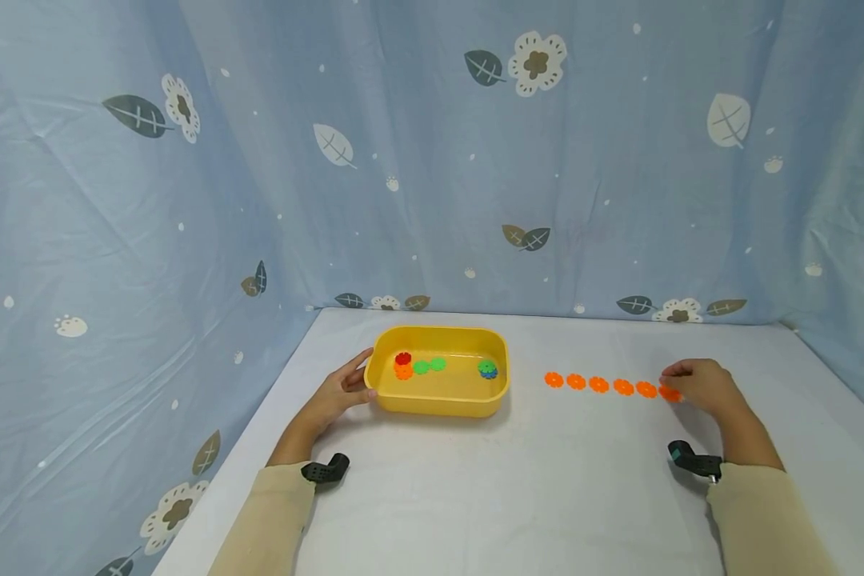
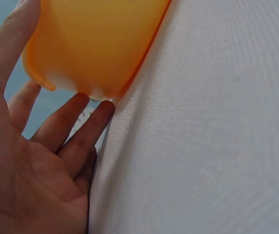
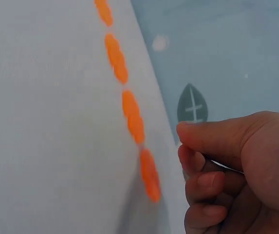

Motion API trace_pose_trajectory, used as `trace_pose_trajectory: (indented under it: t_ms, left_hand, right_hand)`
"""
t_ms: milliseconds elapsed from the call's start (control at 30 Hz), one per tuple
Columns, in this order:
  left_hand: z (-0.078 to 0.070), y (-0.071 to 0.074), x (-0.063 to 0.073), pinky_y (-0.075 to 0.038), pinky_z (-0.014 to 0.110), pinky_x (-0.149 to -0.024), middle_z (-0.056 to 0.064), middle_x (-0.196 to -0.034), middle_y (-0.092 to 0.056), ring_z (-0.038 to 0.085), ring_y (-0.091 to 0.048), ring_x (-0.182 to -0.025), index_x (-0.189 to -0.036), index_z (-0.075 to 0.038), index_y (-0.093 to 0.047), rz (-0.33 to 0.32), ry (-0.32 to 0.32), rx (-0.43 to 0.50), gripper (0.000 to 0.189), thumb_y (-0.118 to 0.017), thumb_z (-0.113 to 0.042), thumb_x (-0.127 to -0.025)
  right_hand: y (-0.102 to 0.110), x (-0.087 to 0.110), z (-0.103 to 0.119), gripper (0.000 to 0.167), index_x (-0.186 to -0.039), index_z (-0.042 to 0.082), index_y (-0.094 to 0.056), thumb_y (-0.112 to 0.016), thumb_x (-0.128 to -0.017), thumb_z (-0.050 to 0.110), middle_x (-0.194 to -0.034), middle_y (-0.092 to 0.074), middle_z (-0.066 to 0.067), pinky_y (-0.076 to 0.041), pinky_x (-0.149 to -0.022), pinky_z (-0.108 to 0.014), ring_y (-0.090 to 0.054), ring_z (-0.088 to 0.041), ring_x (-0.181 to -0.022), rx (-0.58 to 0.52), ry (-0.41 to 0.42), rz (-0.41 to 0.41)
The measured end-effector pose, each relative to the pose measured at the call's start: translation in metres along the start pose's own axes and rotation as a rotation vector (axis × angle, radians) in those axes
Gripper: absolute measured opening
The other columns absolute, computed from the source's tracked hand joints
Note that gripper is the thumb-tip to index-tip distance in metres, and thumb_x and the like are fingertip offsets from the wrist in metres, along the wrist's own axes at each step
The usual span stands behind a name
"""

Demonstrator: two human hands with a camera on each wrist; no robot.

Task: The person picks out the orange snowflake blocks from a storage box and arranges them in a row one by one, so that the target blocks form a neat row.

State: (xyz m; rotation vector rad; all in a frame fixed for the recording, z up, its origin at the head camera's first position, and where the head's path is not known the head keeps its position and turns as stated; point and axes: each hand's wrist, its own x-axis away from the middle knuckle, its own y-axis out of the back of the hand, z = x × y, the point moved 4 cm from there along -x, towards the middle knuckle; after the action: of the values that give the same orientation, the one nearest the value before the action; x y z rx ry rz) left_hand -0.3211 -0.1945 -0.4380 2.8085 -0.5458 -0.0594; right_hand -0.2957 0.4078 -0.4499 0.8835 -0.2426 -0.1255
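Right hand (image 1: 702,386) hung at the end of a row of orange discs, thumb tip pressed to the index finger and the other fingers curled in, with nothing visible between them. Behind it ran a beige sleeve (image 1: 770,520), a black device (image 1: 694,462) at the wrist. Nearest to the hand lay the end disc (image 1: 675,397): the fingertips partly covered it in the head view, while the right wrist view showed it on the white table (image 1: 511,488), apart from the fingers and left of the thumb. Five other orange discs (image 1: 599,385) stretched leftward from the hand in a slightly slanting line, with small gaps between them.

Across the table, the left hand (image 1: 334,400) gripped the left end of a yellow tray (image 1: 432,406), thumb at the front corner, fingers bent against the end. The tray stood upright, near the leftmost disc but not touching it. Inside, an orange piece (image 1: 403,373) met a red piece (image 1: 402,358) behind it; two light green pieces (image 1: 421,367) lay just to their right, and at the right end a green piece (image 1: 486,366) overlapped a blue piece (image 1: 489,374). Beyond rose a blue cloth (image 1: 432,184) printed with leaves and flowers.
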Motion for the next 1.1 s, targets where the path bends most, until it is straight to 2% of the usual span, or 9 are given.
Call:
trace_pose_trajectory:
  t_ms: [100, 167, 433, 800, 1100]
  left_hand:
    - [0.001, 0.0, 0.0, -0.03, 0.049, -0.109, 0.019, -0.15, -0.037, 0.034, -0.04, -0.135, -0.156, -0.018, -0.023, 0.003, 0.001, 0.001, 0.082, -0.071, -0.01, -0.09]
    - [0.001, 0.0, -0.001, -0.03, 0.049, -0.11, 0.019, -0.151, -0.037, 0.034, -0.04, -0.135, -0.156, -0.018, -0.023, 0.006, 0.001, 0.003, 0.082, -0.07, -0.009, -0.09]
    - [0.005, 0.0, -0.002, -0.03, 0.049, -0.109, 0.019, -0.15, -0.038, 0.034, -0.041, -0.134, -0.157, -0.018, -0.022, 0.008, -0.006, 0.006, 0.082, -0.07, -0.008, -0.09]
    - [0.005, 0.0, -0.003, -0.032, 0.049, -0.108, 0.019, -0.149, -0.039, 0.034, -0.043, -0.133, -0.156, -0.019, -0.024, -0.003, -0.005, -0.01, 0.083, -0.072, -0.01, -0.089]
    - [0.004, 0.0, -0.001, -0.032, 0.05, -0.109, 0.018, -0.148, -0.041, 0.034, -0.045, -0.132, -0.156, -0.019, -0.025, -0.012, -0.003, -0.013, 0.082, -0.072, -0.011, -0.089]
  right_hand:
    - [-0.004, -0.003, 0.012, 0.033, -0.113, -0.008, -0.061, -0.064, -0.094, 0.019, -0.103, -0.061, -0.023, -0.05, -0.065, -0.03, -0.055, -0.033, -0.087, -0.003, 0.034, -0.011]
    - [-0.008, -0.004, 0.02, 0.033, -0.113, -0.006, -0.061, -0.064, -0.094, 0.021, -0.104, -0.062, -0.022, -0.05, -0.064, -0.029, -0.055, -0.032, -0.087, -0.004, 0.057, -0.011]
    - [-0.025, -0.009, 0.061, 0.032, -0.113, -0.004, -0.063, -0.063, -0.095, 0.022, -0.108, -0.063, -0.022, -0.052, -0.078, -0.044, -0.057, -0.033, -0.091, -0.031, 0.142, -0.001]
    - [-0.048, -0.011, 0.11, 0.026, -0.111, 0.0, -0.065, -0.063, -0.096, 0.021, -0.105, -0.066, -0.016, -0.05, -0.082, -0.046, -0.059, -0.036, -0.097, -0.061, 0.226, 0.041]
    - [-0.063, -0.007, 0.147, 0.022, -0.108, 0.003, -0.066, -0.062, -0.096, 0.021, -0.103, -0.065, -0.012, -0.05, -0.083, -0.044, -0.058, -0.031, -0.094, -0.078, 0.284, 0.071]
